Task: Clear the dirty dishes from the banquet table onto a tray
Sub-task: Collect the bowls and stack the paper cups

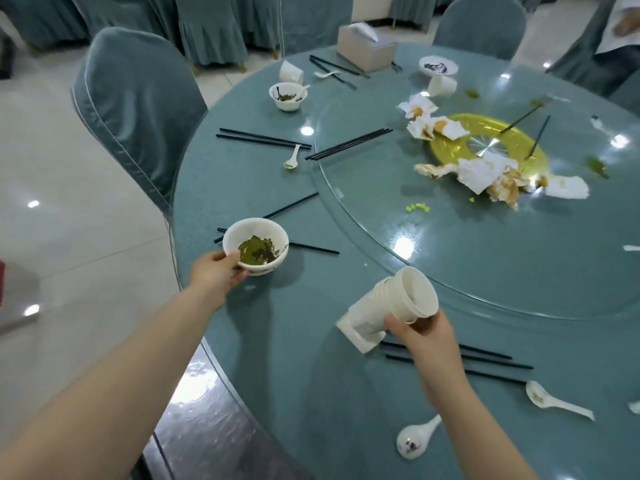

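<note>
left hand point(216, 271): fingers curled round the dirty bowl point(255, 245) at the table's point(298, 341) left edge
right hand point(427, 336): gripping the stack of paper cups point(391, 306), tilted, near the table's front edge

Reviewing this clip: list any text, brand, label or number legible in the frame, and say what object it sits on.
No text can be read anywhere in this frame.
Small mark near the lazy Susan's edge: possibly a sticker, too small to read.
Dark marks on the nearest spoon: blurred, cannot tell if print or food residue.
Tissue box, stacked cups in the right hand, bowl in the left hand: no lettering visible.
</note>
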